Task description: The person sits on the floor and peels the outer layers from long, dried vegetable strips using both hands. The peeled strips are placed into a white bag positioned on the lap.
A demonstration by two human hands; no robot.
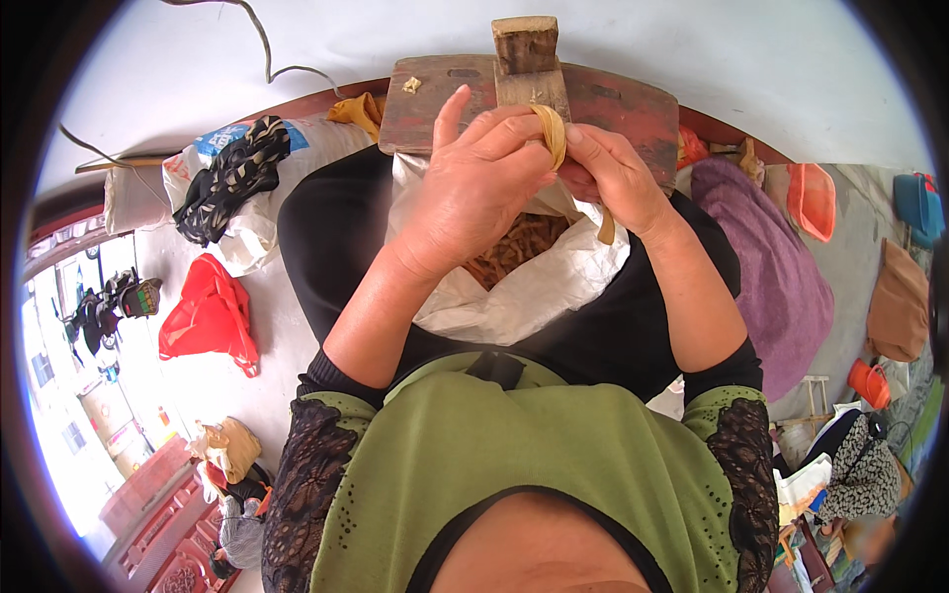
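A yellow-tan strip (549, 132), bent into a loop, is between my two hands. My left hand (482, 174) has the strip around its fingers, with the index finger raised. My right hand (612, 170) pinches the strip at the loop's right side, and a loose end hangs below that hand. Under both hands, a white woven sack (511, 315) lies open on my lap with many brown twisted pieces (519, 248) inside. Just beyond the hands stands a worn wooden bench (437, 111) with an upright wooden block (525, 46) on it.
A small yellow scrap (411, 85) lies on the bench. To the left are stuffed white sacks, a patterned black cloth (237, 178) and a red bag (211, 315). Purple cloth (764, 282), an orange basin (811, 201) and a brown bag (898, 304) are at right. Other people sit at both lower sides.
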